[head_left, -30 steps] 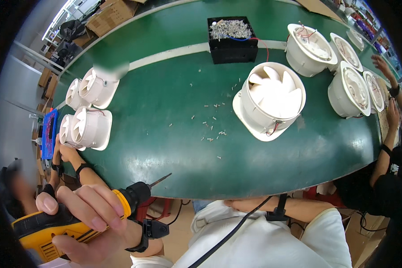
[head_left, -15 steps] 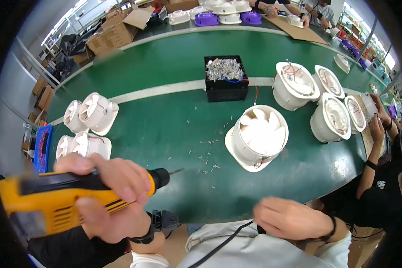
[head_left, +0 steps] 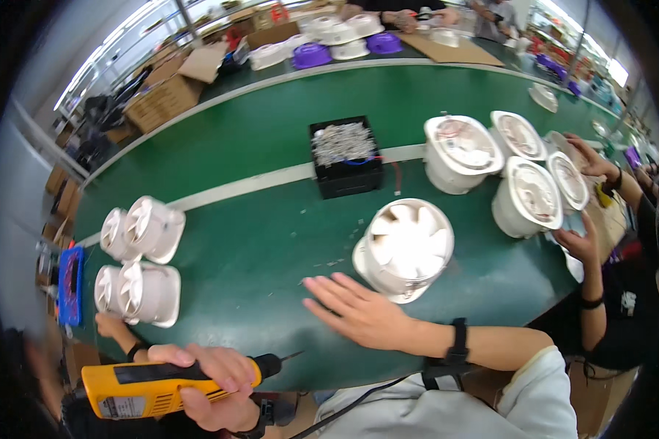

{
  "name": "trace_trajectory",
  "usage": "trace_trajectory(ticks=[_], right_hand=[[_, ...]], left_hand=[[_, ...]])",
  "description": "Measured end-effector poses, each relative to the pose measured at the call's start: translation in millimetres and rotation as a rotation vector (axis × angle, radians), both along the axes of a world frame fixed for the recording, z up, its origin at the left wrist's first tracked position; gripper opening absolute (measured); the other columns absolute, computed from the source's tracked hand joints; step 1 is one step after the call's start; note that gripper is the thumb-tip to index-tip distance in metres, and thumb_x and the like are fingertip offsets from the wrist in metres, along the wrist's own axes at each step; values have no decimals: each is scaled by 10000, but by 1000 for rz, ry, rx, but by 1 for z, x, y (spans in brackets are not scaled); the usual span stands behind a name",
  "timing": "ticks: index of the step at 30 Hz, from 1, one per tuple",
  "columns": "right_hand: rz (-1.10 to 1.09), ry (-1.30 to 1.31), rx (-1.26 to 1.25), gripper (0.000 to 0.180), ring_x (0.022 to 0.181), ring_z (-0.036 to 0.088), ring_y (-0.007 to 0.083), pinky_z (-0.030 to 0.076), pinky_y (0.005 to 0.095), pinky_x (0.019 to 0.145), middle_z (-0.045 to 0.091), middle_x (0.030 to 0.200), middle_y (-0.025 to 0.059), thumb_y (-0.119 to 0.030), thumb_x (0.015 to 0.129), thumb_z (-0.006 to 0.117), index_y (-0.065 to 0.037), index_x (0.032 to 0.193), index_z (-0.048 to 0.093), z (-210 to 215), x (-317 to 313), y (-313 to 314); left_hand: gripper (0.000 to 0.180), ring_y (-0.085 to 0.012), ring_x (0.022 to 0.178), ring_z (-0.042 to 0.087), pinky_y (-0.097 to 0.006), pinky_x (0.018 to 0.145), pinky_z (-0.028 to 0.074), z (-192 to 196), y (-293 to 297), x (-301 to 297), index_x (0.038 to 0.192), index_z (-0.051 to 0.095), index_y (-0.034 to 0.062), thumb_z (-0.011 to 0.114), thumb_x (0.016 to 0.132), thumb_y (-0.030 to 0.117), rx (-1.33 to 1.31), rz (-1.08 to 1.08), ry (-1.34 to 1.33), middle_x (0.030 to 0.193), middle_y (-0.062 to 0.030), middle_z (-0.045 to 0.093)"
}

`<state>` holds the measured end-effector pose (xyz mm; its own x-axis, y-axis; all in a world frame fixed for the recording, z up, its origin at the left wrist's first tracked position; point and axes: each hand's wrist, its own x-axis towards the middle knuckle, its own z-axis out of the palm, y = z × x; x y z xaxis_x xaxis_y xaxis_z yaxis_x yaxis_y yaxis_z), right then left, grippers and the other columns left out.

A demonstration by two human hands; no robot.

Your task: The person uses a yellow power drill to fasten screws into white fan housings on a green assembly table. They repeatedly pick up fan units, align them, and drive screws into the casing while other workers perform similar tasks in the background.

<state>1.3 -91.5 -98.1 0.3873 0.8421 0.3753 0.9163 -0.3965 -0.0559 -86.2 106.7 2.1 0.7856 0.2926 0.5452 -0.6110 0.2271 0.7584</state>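
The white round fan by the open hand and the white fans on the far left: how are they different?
The white round plastic fan near the right hand stands with its blades facing up; the white plastic fans at the left edge lie tipped on their sides. The near fan is alone; the left fans sit together as four. The near fan looks bigger, being closer. Both kinds are white, with curved blades, on the green table. The left hand grips a yellow electric screwdriver.

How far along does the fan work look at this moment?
Looks done: four white fans lie set aside at the left. In hand: the left hand grips a yellow electric screwdriver, and the right hand lies open on the green table, beside one fan without touching it. Left: that fan, plus the fans at the right; the black bin of screws is full.
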Motion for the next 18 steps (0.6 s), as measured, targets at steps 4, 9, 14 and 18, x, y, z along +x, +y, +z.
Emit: trace_trajectory(ticks=[4, 9, 14, 18], right_hand=[[-37, -199, -130, 506, 1317, 353, 304, 259, 415, 1119, 349, 1414, 225, -170, 811, 487, 37, 1272, 474, 9, 15, 11], [-400, 95, 177, 717, 1240, 396, 394, 314, 473, 1039, 383, 1330, 310, -330, 743, 667, 97, 1264, 421, 88, 19, -44], [-545, 161, 117, 896, 1228, 363, 463, 273, 553, 1031, 325, 1329, 369, -484, 701, 710, 75, 1312, 369, 62, 36, -64], [-272, 297, -14, 878, 1276, 309, 482, 243, 569, 1050, 306, 1339, 375, -495, 724, 690, 66, 1317, 368, 81, 36, -91]], left_hand=[[351, -149, 321, 328, -289, 306, 326, 10, -8, 15, 1058, 373, 57, 522, 932, 349, 113, 53, -45, 536, -52, 388], [377, -146, 353, 367, -271, 346, 344, 26, -18, 32, 1057, 362, 63, 530, 929, 375, 156, 82, -173, 562, -53, 418], [470, -163, 378, 413, -292, 368, 379, 29, -44, 63, 1124, 352, 41, 541, 917, 419, 94, -144, -65, 610, -69, 470], [563, -197, 435, 497, -315, 406, 430, 28, -60, 73, 1070, 344, 28, 628, 852, 462, 22, -152, 77, 599, -101, 527]])
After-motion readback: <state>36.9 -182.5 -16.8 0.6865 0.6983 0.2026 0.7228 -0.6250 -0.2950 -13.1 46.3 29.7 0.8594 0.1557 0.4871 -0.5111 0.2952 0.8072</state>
